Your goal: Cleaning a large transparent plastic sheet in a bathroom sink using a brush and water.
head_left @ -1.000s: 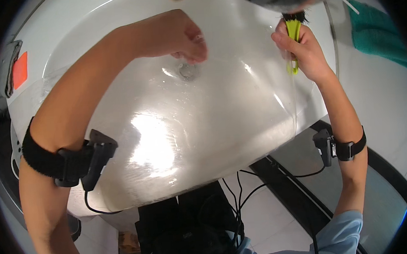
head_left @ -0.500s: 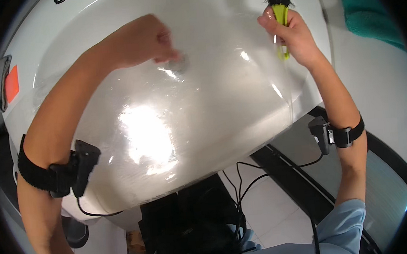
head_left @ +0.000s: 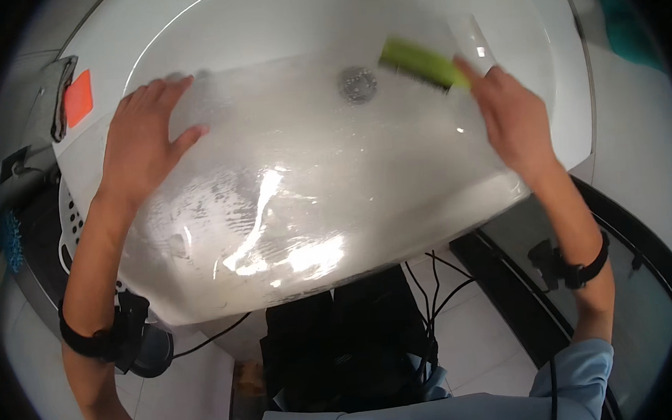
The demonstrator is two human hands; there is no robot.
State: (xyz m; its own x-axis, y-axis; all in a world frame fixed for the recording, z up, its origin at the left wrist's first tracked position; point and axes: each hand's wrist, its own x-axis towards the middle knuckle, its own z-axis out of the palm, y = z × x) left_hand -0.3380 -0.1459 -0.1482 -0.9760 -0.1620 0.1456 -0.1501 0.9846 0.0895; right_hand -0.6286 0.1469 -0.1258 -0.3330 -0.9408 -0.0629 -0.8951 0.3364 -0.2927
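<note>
A wet, clear plastic sheet (head_left: 312, 188) lies over the white washbasin (head_left: 263, 22) and bends over its front edge. My left hand (head_left: 143, 141) rests on the sheet's left part, thumb and fingers apart. In my right hand (head_left: 515, 118) is the handle of a lime-green scrubbing brush (head_left: 423, 61). Its head points left and its dark bristles face down toward the far right of the sheet; whether they touch it I cannot tell. Left of the brush head, the round drain (head_left: 357, 85) shows through the plastic.
An orange flat piece (head_left: 79, 99) and a folded grey cloth (head_left: 57, 111) lie at the basin's left rim. A teal towel (head_left: 636, 26) is at the far right. Black cables (head_left: 438, 304) hang below the front edge. A white perforated basket (head_left: 69, 218) stands low on the left.
My left hand has gone from the middle to the left and spread its fingers. The brush has swung from upright to lying sideways, bristles down. My view has shifted a little.
</note>
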